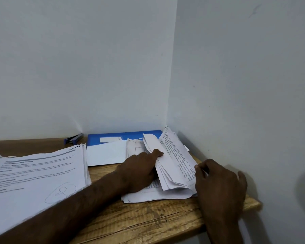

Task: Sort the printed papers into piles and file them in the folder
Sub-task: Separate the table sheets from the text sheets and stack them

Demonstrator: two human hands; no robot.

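Observation:
A stack of printed papers point(176, 166) lies at the table's right end, its upper sheets curled up and folded back toward the right wall. My left hand point(139, 171) rests flat on the lower sheets, its index finger slid under the lifted pages. My right hand point(218, 180) holds the folded-back sheets at their right edge, thumb on the printed side. A second pile of printed papers point(37, 175), marked with a circled 2, lies at the left. The blue folder point(95, 140) lies closed against the back wall, partly covered by a blank white sheet point(106, 154).
A blue and black stapler point(73, 138) lies by the back wall, left of the folder. The wooden table point(148, 219) ends at the right wall, where two walls meet in a corner. Bare wood shows along the front edge.

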